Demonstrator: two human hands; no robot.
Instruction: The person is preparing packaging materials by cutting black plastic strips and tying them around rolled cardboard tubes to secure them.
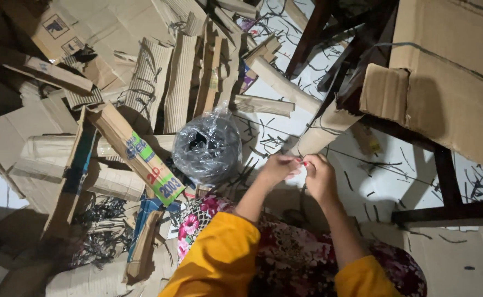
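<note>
Head view: two hands pinching the end of a rolled cardboard strip

Head camera is looking down on a rolled cardboard strip [321, 132], which is slanting from the upper right down to the middle of the picture, its lower end sitting right at the person's fingertips above the white tiled floor [384, 181]. Left hand [277, 168] is closing its fingers together on that lower end, thumb and forefinger pinching it. Right hand [319, 177] is pressing in just beside the left, its fingers [307, 163] curled tight on the same end; what exactly is lying between the two hands is too small to tell. Both forearms are coming out of yellow sleeves [219, 258], over a flowered garment [285, 247] in dark red and pink.

Just left of the hands, a clear plastic bag [207, 146] holding something dark is resting on the floor. Further left, a folded cardboard piece with colourful print [139, 157] is leaning diagonally, and ribbed corrugated sheets [167, 82] are lying in a heap behind it. Thin dark offcuts [263, 140] are littering the tiles all round. On the right, a large cardboard box [450, 82] is sitting on a dark wooden frame [445, 181], well apart from the hands
</note>
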